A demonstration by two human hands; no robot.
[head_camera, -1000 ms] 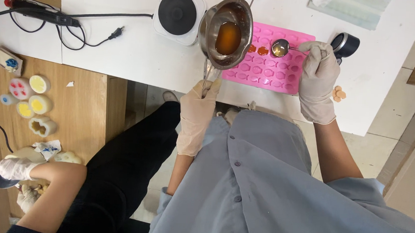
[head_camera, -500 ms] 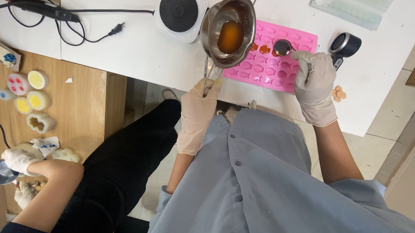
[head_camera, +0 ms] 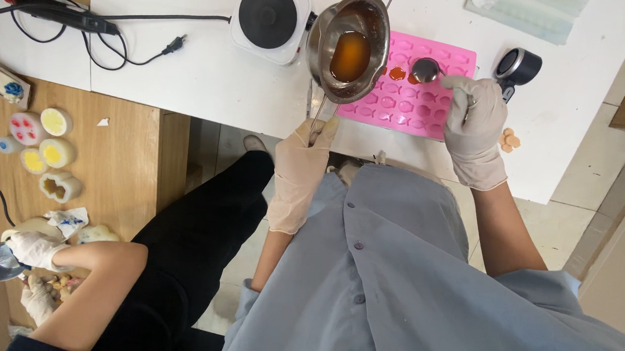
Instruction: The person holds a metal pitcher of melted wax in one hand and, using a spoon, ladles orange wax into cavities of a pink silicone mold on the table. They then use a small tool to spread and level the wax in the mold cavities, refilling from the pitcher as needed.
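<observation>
We looked down on a small craft workshop, white worktable [head_camera: 188, 81] carrying an electric hotplate [head_camera: 268, 17], a pink silicone mould [head_camera: 419, 88], a corded tool [head_camera: 55, 11], beside it a wooden bench [head_camera: 111, 163] with finished moulded pieces [head_camera: 40, 141], tiled floor below.

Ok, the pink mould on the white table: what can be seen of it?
The pink mould is a flat rectangular tray, silicone by its look, with rows of small shaped cavities. It lies on the white table. A few cavities near its top edge hold amber liquid; the rest look empty. The metal pot, held by the left hand, overhangs its left end. The right hand holds a spoon over it.
</observation>
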